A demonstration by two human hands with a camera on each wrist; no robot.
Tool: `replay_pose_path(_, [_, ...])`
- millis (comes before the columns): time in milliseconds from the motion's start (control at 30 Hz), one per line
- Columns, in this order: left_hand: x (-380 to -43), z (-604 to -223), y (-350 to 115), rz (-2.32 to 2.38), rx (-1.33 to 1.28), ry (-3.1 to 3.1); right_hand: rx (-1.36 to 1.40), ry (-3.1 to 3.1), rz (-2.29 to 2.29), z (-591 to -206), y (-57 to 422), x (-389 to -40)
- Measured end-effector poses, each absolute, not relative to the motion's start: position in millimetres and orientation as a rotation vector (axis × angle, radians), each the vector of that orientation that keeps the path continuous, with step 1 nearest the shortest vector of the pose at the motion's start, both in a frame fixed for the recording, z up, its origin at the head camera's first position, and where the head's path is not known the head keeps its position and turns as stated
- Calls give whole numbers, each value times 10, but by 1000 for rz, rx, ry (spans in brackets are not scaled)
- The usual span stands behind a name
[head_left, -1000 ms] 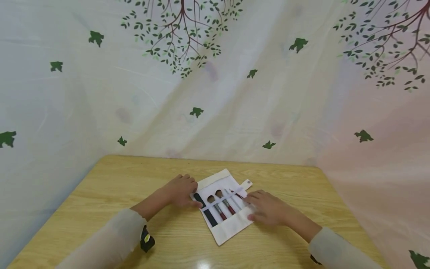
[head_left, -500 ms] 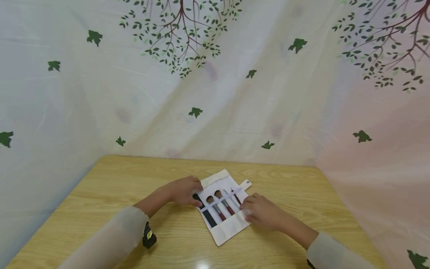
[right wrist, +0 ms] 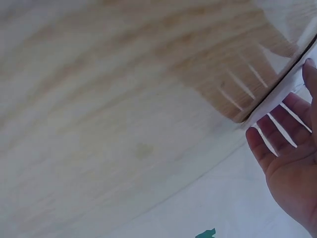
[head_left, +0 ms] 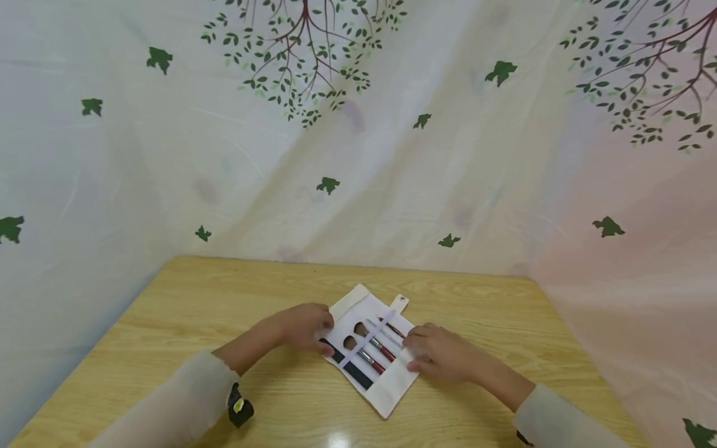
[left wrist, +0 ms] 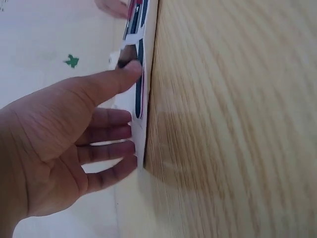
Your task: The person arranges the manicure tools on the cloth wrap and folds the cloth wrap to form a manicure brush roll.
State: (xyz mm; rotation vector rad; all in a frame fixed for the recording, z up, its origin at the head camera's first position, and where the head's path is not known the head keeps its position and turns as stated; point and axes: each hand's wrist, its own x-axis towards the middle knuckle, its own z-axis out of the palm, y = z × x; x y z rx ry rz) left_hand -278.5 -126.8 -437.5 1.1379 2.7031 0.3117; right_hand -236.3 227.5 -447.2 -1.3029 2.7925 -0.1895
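Note:
A white fabric brush roll (head_left: 388, 391) lies unfolded and turned at an angle on the wooden table. Under its pale strap sit a black flat item (head_left: 358, 375), two makeup brushes (head_left: 370, 359) with dark red handles, and slimmer tools (head_left: 394, 328) near the right side. My left hand (head_left: 305, 326) touches the left edge; in the left wrist view its thumb (left wrist: 131, 72) lies over the black item, the other fingertips against the white cloth. At the right edge, my right hand (head_left: 442, 351) rests its fingertips on the roll, fingers extended in the right wrist view.
A snap tab (head_left: 400, 303) sticks out from the roll's far right side. The wooden table (head_left: 269, 398) reaches back to a pale curtain (head_left: 392, 186) printed with leaves and birds. A black wrist device (head_left: 239, 407) hangs below the left sleeve.
The roll has turned clockwise, its near corner swinging right and its snap tab shifting left. Both hands stay at its edges; the right fingers have come in against it.

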Motion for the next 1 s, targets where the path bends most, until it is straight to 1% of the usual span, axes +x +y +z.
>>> replay_pose_path(100, [-2728,-4341,-1247,372,1064,2668,-1356,2782,-147,-4455,2305,-2427])
replay_pose_path(200, [-2734,-4345,-1246,438,1054,2649,-1357,2768,-140,-4445,2325,-2470])
replay_pose_path(333, [-2812,-4412,-1284,530,1134,2638,-1320,2766,-148,-4449,2326,-2454])
replay_pose_path(533, [-2945,-4492,-1277,619,1189,2699,-1197,2812,-162,-4450,2264,-2345])
replay_pose_path(733, [-3075,-4558,-1193,544,1322,2739,-1087,2838,-236,-4490,2191,-2194])
replay_pose_path(867, [-3101,-4567,-1158,482,1390,2686,-1082,2838,-229,-4527,2154,-2110])
replay_pose_path(1000, [-3090,-4576,-1188,423,1432,2660,-1114,2850,-204,-4549,2150,-2108])
